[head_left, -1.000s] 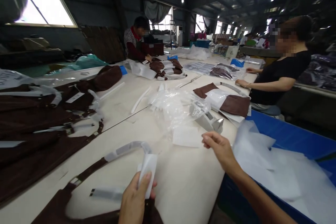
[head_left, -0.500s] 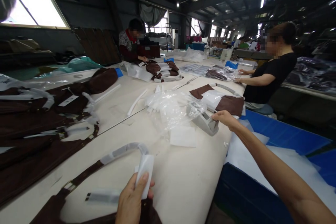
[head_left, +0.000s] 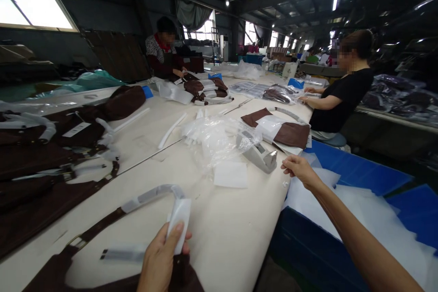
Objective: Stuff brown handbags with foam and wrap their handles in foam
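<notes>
My left hand (head_left: 162, 253) is closed around a white foam sheet (head_left: 180, 226) wrapped over one end of the brown handbag's strap (head_left: 102, 223). Grey-white wrapping covers the upper curve of this strap, and a buckle joins it to the bag (head_left: 51, 269) at the lower left. To the right, my right hand (head_left: 299, 169) is raised with its fingertips pinched together; what they hold is too small to make out. Just left of those fingertips stands a grey tape dispenser (head_left: 258, 157), apart from the hand. A zipper end with pale wrapping (head_left: 125, 255) lies inside the strap's loop.
Clear plastic bags (head_left: 212, 139) and a white foam sheet (head_left: 231, 174) lie mid-table. Behind the dispenser is a wrapped brown bag (head_left: 290, 133). Brown bags (head_left: 37, 182) pile up at left. A blue bin (head_left: 301, 237) holds white sheets. Two co-workers handle bags across the table.
My right hand has come away from the tape dispenser's front end, to its right, fingers still pinched. My left hand keeps its hold on the wrapped strap. The view has turned slightly right.
</notes>
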`<state>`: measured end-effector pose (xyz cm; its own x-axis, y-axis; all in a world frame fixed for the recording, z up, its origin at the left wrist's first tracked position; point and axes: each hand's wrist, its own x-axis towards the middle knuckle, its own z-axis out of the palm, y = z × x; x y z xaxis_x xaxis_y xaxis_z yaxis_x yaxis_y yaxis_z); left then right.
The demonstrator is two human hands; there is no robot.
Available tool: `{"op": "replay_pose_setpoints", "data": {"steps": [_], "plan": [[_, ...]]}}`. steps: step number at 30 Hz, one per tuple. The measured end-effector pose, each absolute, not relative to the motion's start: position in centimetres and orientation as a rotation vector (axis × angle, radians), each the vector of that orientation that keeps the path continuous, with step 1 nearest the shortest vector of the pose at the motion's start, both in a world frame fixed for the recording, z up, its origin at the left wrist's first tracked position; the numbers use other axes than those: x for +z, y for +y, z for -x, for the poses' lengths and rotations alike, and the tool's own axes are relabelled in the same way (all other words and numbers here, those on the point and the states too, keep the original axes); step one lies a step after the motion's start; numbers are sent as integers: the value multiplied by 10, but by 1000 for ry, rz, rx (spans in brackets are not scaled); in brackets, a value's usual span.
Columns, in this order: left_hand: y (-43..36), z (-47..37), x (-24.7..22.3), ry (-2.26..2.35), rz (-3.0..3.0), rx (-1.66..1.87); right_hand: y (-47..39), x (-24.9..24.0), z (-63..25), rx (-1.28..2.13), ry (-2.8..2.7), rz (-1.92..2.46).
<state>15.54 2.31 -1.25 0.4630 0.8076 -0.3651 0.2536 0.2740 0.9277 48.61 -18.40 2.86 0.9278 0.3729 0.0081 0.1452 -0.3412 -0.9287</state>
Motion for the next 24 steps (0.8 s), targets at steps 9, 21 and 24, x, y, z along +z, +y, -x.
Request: {"op": "replay_pose_setpoints", "data": {"steps": [9, 21, 24], "plan": [[13, -155, -6, 1018, -1251, 539, -196, -9, -471, 241, -272, 1994], [9, -154, -5, 914, -1268, 585, -63, 12, -310, 1214, -828, 1137], [10, -153, -9, 877, -1252, 596, -48, -12, -301, 1241, -794, 1216]]}}
